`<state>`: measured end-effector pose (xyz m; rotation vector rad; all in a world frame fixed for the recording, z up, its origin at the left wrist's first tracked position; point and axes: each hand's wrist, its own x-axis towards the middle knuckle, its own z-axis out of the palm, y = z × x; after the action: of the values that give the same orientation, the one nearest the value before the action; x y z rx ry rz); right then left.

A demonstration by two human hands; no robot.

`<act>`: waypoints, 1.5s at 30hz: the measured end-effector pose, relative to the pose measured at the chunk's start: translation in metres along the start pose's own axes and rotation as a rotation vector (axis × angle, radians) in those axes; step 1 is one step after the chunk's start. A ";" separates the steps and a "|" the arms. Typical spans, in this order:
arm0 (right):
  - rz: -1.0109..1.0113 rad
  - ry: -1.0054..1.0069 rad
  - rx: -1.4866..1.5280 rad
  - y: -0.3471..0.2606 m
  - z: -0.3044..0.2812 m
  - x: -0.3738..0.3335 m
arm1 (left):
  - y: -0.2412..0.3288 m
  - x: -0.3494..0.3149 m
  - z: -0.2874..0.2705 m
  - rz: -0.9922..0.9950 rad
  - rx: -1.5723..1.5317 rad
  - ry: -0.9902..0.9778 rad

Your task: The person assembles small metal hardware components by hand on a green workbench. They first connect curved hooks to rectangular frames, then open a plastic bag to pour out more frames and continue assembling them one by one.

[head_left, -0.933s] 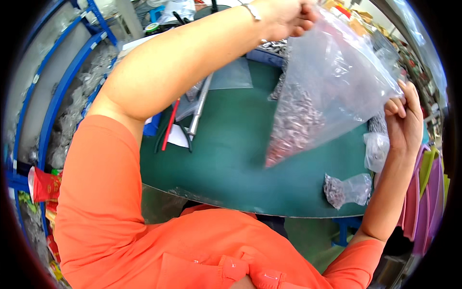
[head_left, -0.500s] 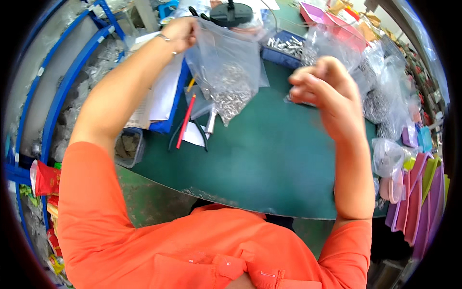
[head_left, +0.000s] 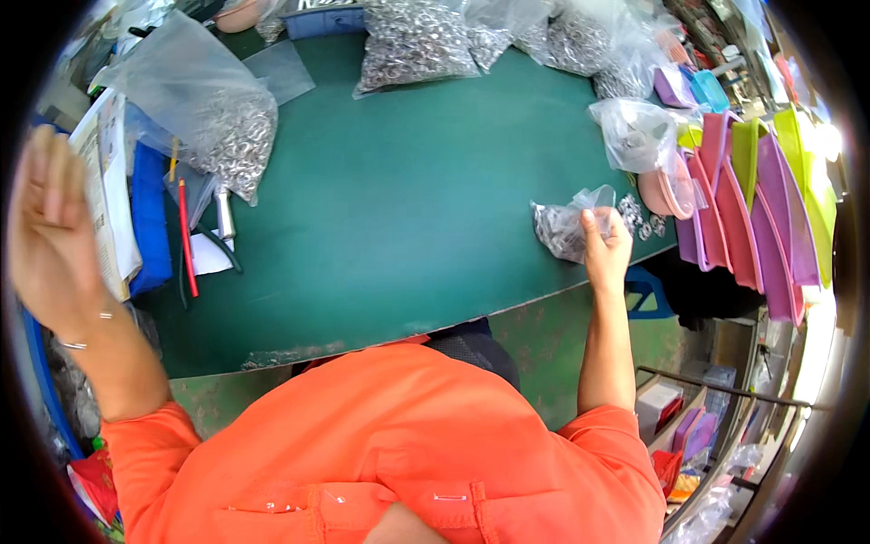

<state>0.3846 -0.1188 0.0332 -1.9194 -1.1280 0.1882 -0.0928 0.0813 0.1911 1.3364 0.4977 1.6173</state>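
My right hand [head_left: 605, 249] grips the gathered top of a small clear plastic bag [head_left: 557, 234] at the table's right side. Small shiny metal parts fill this bag, which rests on the green tabletop. Beside it lie several loose metal rings [head_left: 634, 216]. At the far left my left hand [head_left: 56, 236] is raised with its fingers stretched out, slightly blurred, and nothing in it. A large clear bag [head_left: 237, 136] of metal pieces stands to the right of that hand, apart from it. Near its lower corner lie a red pen [head_left: 187, 231] and a silver tube-like piece [head_left: 225, 213].
Along the far side of the green table [head_left: 390, 218] sit more bags of metal parts [head_left: 417, 45] and a blue tray [head_left: 323, 22]. Pink, purple and green bins [head_left: 743, 208] stand at the right. Papers [head_left: 107, 181] and a blue box [head_left: 149, 218] border the left.
My left hand has let go of the large bag and swung left. My right hand has come nearer and now grips a small bag. The view has turned rightward.
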 end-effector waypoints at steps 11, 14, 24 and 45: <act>-0.010 -0.591 0.471 -0.141 0.136 0.022 | -0.116 -0.146 0.052 -0.395 0.826 -0.699; -0.065 -0.438 0.444 -0.120 0.155 0.016 | -0.131 -0.166 0.035 -0.315 0.963 -0.718; -0.319 -0.469 -0.132 -0.077 0.123 -0.050 | -0.158 -0.161 0.034 -0.231 1.040 -0.673; -0.740 -0.405 0.426 -0.141 0.122 -0.020 | -0.063 -0.080 0.030 -0.805 0.099 -0.306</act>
<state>0.2212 -0.0309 0.0586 -1.0243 -1.8220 0.3768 -0.0439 0.0353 0.1089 1.2003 0.8025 0.7255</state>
